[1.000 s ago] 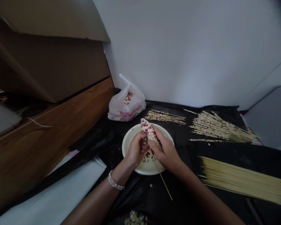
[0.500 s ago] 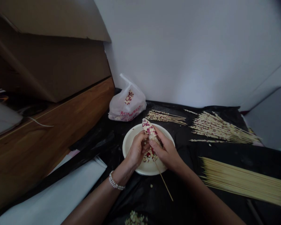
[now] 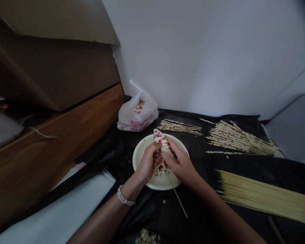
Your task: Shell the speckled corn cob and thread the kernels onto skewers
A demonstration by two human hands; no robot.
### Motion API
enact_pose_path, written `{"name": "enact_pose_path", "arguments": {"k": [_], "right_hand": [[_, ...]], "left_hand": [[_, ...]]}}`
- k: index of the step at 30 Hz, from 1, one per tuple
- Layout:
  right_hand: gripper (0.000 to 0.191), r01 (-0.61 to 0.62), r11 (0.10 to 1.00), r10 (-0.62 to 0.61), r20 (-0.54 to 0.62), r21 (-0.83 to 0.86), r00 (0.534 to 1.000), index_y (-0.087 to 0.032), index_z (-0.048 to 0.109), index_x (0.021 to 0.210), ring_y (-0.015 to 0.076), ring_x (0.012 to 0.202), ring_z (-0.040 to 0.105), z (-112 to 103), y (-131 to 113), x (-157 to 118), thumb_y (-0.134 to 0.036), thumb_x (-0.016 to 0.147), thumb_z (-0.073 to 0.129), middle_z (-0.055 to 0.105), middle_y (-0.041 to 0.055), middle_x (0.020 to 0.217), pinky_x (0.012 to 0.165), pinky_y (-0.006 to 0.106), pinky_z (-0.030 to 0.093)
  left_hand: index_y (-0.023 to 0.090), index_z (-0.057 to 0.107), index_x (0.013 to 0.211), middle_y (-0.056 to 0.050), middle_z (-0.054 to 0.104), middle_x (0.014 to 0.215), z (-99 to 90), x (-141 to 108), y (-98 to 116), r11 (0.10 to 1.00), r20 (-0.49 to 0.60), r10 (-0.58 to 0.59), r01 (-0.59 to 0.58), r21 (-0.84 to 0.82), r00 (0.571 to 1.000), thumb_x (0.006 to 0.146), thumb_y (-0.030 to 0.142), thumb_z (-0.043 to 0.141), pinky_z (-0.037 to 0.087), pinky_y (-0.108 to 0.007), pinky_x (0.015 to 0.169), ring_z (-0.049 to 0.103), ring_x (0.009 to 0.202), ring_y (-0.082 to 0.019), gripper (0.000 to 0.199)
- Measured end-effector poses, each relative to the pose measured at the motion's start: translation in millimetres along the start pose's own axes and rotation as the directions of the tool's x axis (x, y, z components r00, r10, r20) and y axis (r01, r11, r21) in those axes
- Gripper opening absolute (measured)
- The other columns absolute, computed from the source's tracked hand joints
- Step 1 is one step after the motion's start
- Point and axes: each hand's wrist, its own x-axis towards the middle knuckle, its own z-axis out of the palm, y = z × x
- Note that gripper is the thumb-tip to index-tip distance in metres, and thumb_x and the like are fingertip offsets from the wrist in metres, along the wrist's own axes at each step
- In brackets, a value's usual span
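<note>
Cob (image 3: pixel 159 138), one: white with purple kernels, partly stripped low on its right side. Held over the bowl (image 3: pixel 139 154), its long axis running from a tip pointing away and slightly left to a butt end nearer the person and to the right.

Right hand (image 3: pixel 178 157): clamped on the cob's lower right side, thumb across the near face, and the nearer of the two to the butt. Left hand (image 3: pixel 146 164): fingers curled in against the cob's left side; whether they grip or only press cannot be told. The hands are close together, with the cob between and rising beyond them.

Bowl: white, loose kernels (image 3: pixel 162 168) at its bottom. Stick (image 3: pixel 179 198), single, slants over the near rim; its upper end is hidden.

Sheet (image 3: pixel 200 162), black, beneath all this. Toward its far edge, left to right: bag (image 3: pixel 138 118), small bundle (image 3: pixel 173 126) of threaded sticks, large bundle (image 3: pixel 228 137) of the same near the far right corner. Along its right side: bare sticks (image 3: pixel 264 196). Nearest the person: heap (image 3: pixel 146 236), cut off by the frame.
</note>
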Motion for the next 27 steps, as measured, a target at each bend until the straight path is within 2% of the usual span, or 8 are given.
{"name": "enact_pose_path", "arguments": {"k": [5,8,12,16,20,23,27], "right_hand": [[0.061,-0.005,1.000,0.005,0.006,-0.025,1.000,-0.012,0.041,0.151,0.0330,0.134,0.053,1.1,1.2,-0.2,-0.031,0.093,0.051,0.055,0.0176,0.146,0.112,0.056,0.040],[0.061,-0.020,1.000,0.020,-0.001,0.003,1.000,-0.013,0.042,0.150,0.0325,0.135,0.052,1.3,-2.4,0.1,-0.031,0.093,0.051,0.055,0.0168,0.147,0.112,0.054,0.041],[0.062,-0.039,0.998,0.039,0.001,0.044,0.999,-0.011,0.042,0.150,0.0312,0.135,0.052,-0.1,-8.9,0.3,-0.031,0.093,0.052,0.055,0.0157,0.146,0.114,0.052,0.040],[0.061,-0.035,0.999,0.036,-0.006,0.040,0.999,-0.014,0.043,0.150,0.0300,0.134,0.053,-3.1,-9.7,0.7,-0.031,0.093,0.053,0.057,0.0137,0.146,0.115,0.051,0.038],[0.059,-0.036,0.999,0.036,-0.014,0.029,0.999,-0.015,0.044,0.149,0.0295,0.134,0.053,-5.3,-6.8,1.4,-0.031,0.093,0.053,0.057,0.0134,0.145,0.115,0.050,0.038],[0.060,-0.011,1.000,0.010,-0.015,-0.008,1.000,-0.014,0.043,0.150,0.0296,0.133,0.054,-4.9,-6.0,1.2,-0.030,0.093,0.053,0.057,0.0148,0.145,0.113,0.051,0.041],[0.062,0.039,0.994,-0.042,-0.025,-0.099,0.999,-0.008,0.041,0.149,0.0317,0.131,0.056,-2.3,-5.7,-0.2,-0.031,0.093,0.050,0.058,0.0200,0.143,0.109,0.053,0.045]], "left_hand": [[0.018,0.051,0.072,0.008,0.038,0.053,-1.4,0.3,-0.7,1.000,-0.022,0.014,-0.013,0.024,1.000,0.066,0.025,0.059,0.016,-0.019,0.042,0.024,0.043,-0.005,0.012],[0.017,0.053,0.074,0.008,0.037,0.052,-1.5,-0.2,-2.9,0.996,-0.029,0.046,-0.044,0.075,0.999,0.064,0.021,0.056,0.016,-0.020,0.042,0.024,0.043,-0.005,0.010],[0.017,0.056,0.076,0.008,0.038,0.052,-1.9,-1.1,-5.6,0.989,-0.026,0.100,-0.097,0.110,0.995,0.062,0.017,0.054,0.015,-0.021,0.042,0.023,0.043,-0.005,0.014],[0.016,0.058,0.080,0.007,0.041,0.054,-1.4,-2.4,-3.2,0.995,0.025,0.065,-0.067,0.073,0.998,0.059,0.016,0.055,0.014,-0.022,0.041,0.024,0.042,-0.005,0.022],[0.017,0.056,0.080,0.007,0.039,0.055,-0.3,-3.0,0.3,0.999,0.066,0.037,-0.039,0.034,0.997,0.067,0.024,0.061,0.012,-0.022,0.041,0.021,0.042,-0.004,0.016],[0.018,0.052,0.077,0.008,0.037,0.056,-0.5,-2.7,0.2,1.000,0.065,0.023,-0.024,0.001,0.998,0.074,0.033,0.064,0.012,-0.021,0.042,0.020,0.043,-0.004,0.020],[0.018,0.048,0.072,0.008,0.036,0.056,-0.8,-2.3,-1.5,0.999,0.038,0.038,-0.038,0.000,0.999,0.076,0.035,0.064,0.013,-0.020,0.042,0.022,0.044,-0.004,0.024]]}}
